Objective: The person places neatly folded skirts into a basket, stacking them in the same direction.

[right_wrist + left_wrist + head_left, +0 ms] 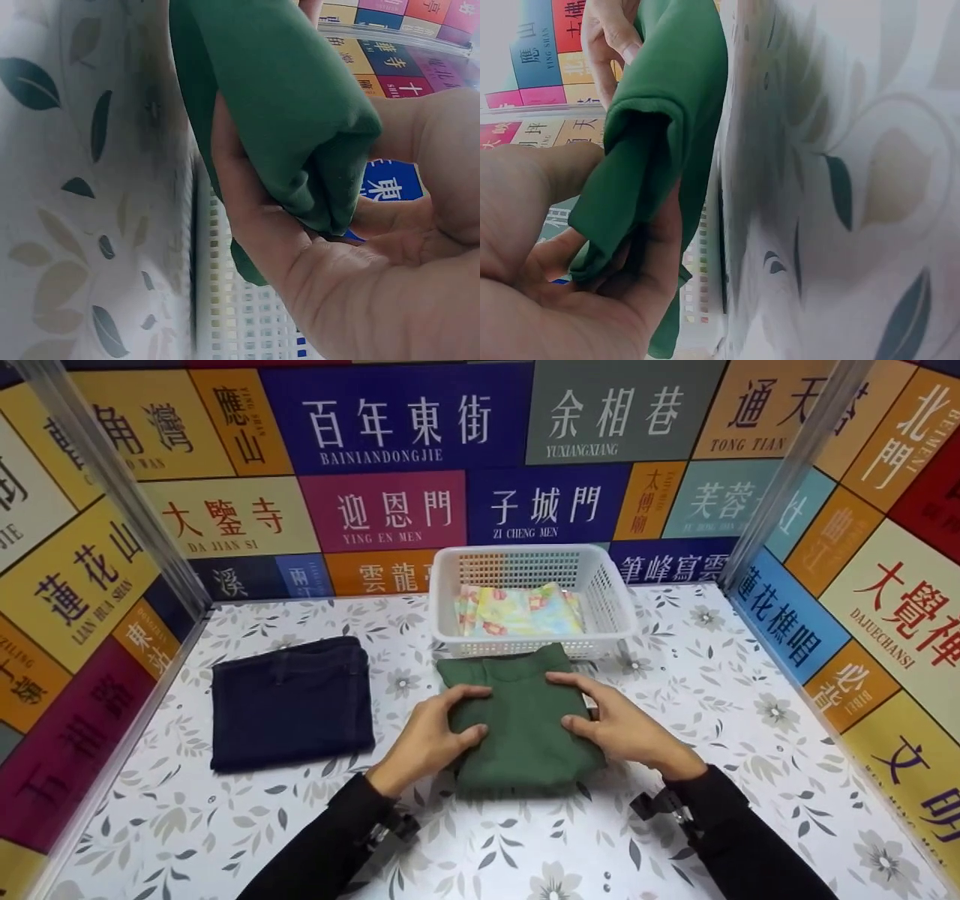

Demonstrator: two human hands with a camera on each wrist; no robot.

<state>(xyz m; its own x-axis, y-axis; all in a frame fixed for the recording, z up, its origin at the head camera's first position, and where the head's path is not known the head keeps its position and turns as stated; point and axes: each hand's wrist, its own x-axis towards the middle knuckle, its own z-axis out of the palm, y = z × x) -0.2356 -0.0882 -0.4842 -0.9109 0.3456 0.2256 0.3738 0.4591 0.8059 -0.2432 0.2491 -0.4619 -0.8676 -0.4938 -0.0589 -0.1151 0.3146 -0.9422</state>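
A folded green garment (521,720) is held between both hands at the middle of the table, in front of the basket. My left hand (435,731) grips its left side, thumb and index finger on top and other fingers underneath, as the left wrist view shows. On the opposite side my right hand (626,727) grips the edge the same way. In the right wrist view the green cloth (292,112) shows rolled layers between thumb and fingers. Its far edge overlaps the basket's front in the head view.
A white perforated basket (525,646) stands at the back and contains a folded pastel patterned cloth (525,611). To the left lies a folded dark navy garment (292,705), flat on the floral-covered table (480,855). Panels with printed characters (390,420) enclose the back and sides.
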